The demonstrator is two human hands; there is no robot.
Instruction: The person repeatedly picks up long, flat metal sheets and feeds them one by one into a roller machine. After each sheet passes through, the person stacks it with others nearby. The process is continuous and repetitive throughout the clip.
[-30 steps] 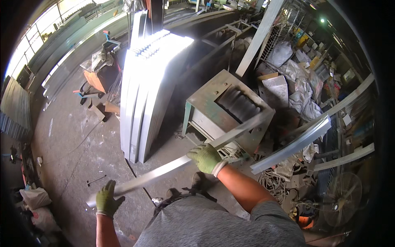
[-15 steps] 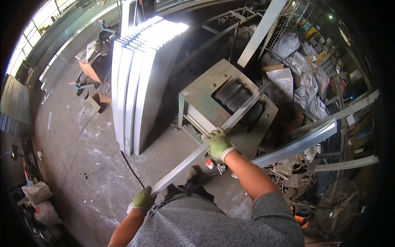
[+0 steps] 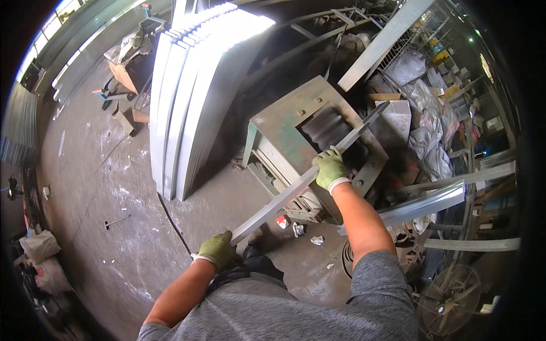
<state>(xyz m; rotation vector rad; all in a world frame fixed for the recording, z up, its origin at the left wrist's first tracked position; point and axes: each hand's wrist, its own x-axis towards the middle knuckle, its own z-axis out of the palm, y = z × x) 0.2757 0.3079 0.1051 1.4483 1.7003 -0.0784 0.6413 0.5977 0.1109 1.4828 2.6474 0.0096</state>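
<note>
A long, straight metal bar [image 3: 277, 203] runs slantwise from near my waist up across a worn green-grey machine [image 3: 296, 111]. Gloved in pale green, my left hand [image 3: 217, 250] is closed round the bar's near end. Farther along, my right hand [image 3: 330, 169] grips it from above, close to the machine's edge. Dark ribbed rollers [image 3: 330, 128] show in the machine's opening, and the bar's far part passes over them. Whether the bar touches the rollers I cannot tell.
A tall bundle of bright metal profiles [image 3: 190, 108] stands left of the machine. To the right lie more metal lengths [image 3: 421, 206] and a round fan [image 3: 449, 298]. Crumpled sacks [image 3: 424, 113] pile up behind. A dark cable [image 3: 173, 223] crosses the floor.
Both hands have moved forward and to the right with the bar, still gripping it. Its far end reaches farther past the machine's opening. The view has shifted slightly.
</note>
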